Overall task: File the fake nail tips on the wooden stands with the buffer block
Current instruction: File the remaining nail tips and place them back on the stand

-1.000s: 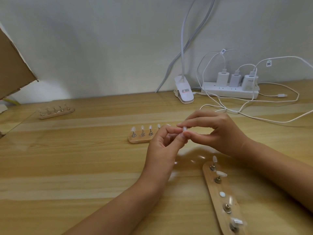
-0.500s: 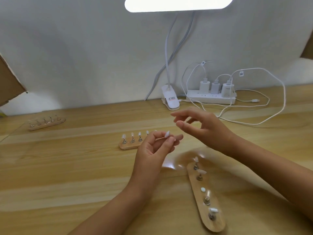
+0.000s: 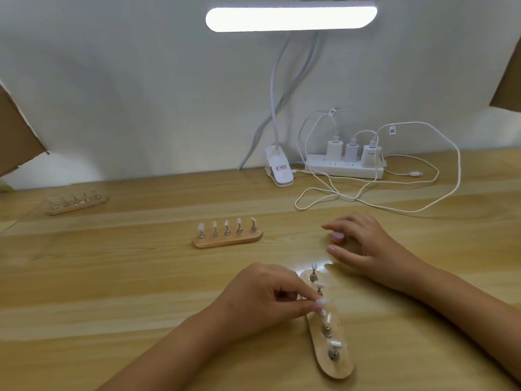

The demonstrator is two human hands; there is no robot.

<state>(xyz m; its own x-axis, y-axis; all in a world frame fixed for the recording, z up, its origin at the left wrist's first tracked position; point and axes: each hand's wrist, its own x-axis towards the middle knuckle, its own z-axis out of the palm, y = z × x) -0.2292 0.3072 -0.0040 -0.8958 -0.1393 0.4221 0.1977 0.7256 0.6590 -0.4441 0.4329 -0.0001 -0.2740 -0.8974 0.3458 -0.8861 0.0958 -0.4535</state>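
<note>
A lit clip lamp (image 3: 291, 19) hangs over the wooden table (image 3: 112, 277); behind it a plain white wall (image 3: 127, 80), beside it a power strip (image 3: 344, 167).

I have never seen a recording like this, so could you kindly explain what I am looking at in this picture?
This is a head-worn camera looking down at a person's two bare hands over a light wooden table. The left hand pinches a small white nail tip at the nearest oval wooden stand. The right hand reaches over a small pink object, possibly the buffer; contact is unclear. Two more wooden stands lie farther back, beside a white clip lamp and white power strip.
</note>
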